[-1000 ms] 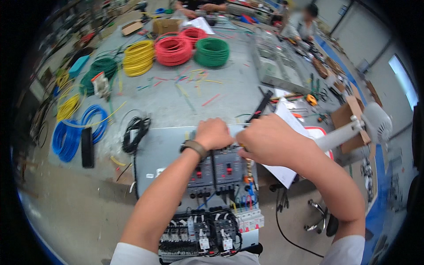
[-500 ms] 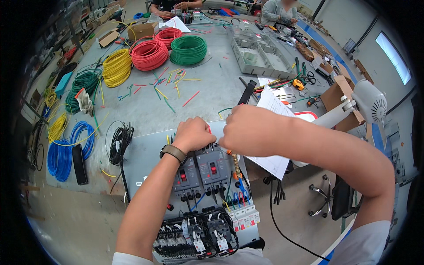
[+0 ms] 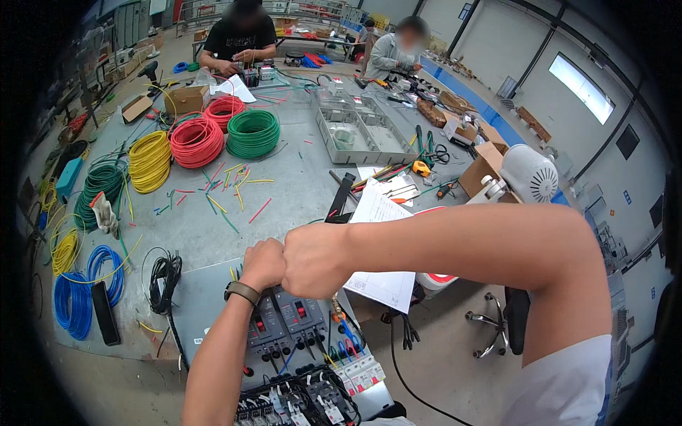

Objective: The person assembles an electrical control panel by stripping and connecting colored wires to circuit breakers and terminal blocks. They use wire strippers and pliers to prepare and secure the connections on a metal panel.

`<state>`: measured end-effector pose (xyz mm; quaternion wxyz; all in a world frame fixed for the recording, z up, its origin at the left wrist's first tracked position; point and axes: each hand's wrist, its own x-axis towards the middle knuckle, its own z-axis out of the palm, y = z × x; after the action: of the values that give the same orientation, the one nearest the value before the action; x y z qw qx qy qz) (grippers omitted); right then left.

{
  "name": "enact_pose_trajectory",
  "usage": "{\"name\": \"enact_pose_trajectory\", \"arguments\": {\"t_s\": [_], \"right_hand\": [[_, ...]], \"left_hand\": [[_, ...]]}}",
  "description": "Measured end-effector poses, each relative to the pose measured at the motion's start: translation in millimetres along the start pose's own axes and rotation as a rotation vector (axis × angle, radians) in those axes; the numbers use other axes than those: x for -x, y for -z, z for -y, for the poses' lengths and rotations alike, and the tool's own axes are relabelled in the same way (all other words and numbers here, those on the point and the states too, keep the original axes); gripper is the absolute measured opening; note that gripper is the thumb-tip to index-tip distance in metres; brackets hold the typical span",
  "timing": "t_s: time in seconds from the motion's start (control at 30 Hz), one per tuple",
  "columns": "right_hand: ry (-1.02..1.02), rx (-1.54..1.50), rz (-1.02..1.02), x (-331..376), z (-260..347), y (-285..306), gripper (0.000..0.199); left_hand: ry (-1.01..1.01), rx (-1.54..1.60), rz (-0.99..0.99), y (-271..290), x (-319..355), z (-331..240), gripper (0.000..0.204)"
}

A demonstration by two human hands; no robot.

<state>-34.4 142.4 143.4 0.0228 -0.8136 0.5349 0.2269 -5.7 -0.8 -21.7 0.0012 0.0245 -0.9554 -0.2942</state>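
My left hand (image 3: 263,264) and my right hand (image 3: 317,260) are both closed and touch each other over the top ends of two dark grey circuit breakers with red switches, the left breaker (image 3: 264,326) and the right breaker (image 3: 304,312). Whatever is between the fingers is hidden by the hands. The breakers are mounted on a grey metal panel (image 3: 206,295). Below them sit small white breakers (image 3: 361,376) with red levers, joined to blue, yellow and red wires. Black contactors (image 3: 327,405) with bundled wiring fill the panel's near end.
Coils of green wire (image 3: 253,133), red wire (image 3: 197,142), yellow wire (image 3: 150,162) and blue wire (image 3: 72,305) lie left. Wire scraps are scattered mid-table. Printed papers (image 3: 376,220), a grey divided bin (image 3: 364,135) and a white fan (image 3: 529,174) stand right. Two people work across the table.
The view has tilted up, showing more of the far room. My hands have come together, the right one now pressed against the left, and a red bit at my left fingers is hidden.
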Motion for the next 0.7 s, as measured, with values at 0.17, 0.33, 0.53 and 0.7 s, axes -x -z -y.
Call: {"name": "enact_pose_trajectory", "arguments": {"t_s": [0.17,0.33,0.53,0.7], "right_hand": [[-0.154,-0.042,-0.182,6.8,11.2,-15.2,0.015],[-0.352,-0.096,-0.239,9.0,29.6,-24.9,0.014],[-0.675,-0.175,-0.310,4.2,47.5,-24.0,0.014],[-0.981,-0.266,-0.437,-11.1,61.9,-25.5,0.013]], "left_hand": [[0.059,0.037,-0.013,5.0,1.6,-4.9,0.029],[0.024,0.031,-0.026,0.9,1.5,-4.3,0.026],[-0.031,-0.005,-0.092,-10.0,0.1,7.1,0.024],[-0.002,-0.056,-0.037,-4.8,-1.2,5.6,0.031]]}}
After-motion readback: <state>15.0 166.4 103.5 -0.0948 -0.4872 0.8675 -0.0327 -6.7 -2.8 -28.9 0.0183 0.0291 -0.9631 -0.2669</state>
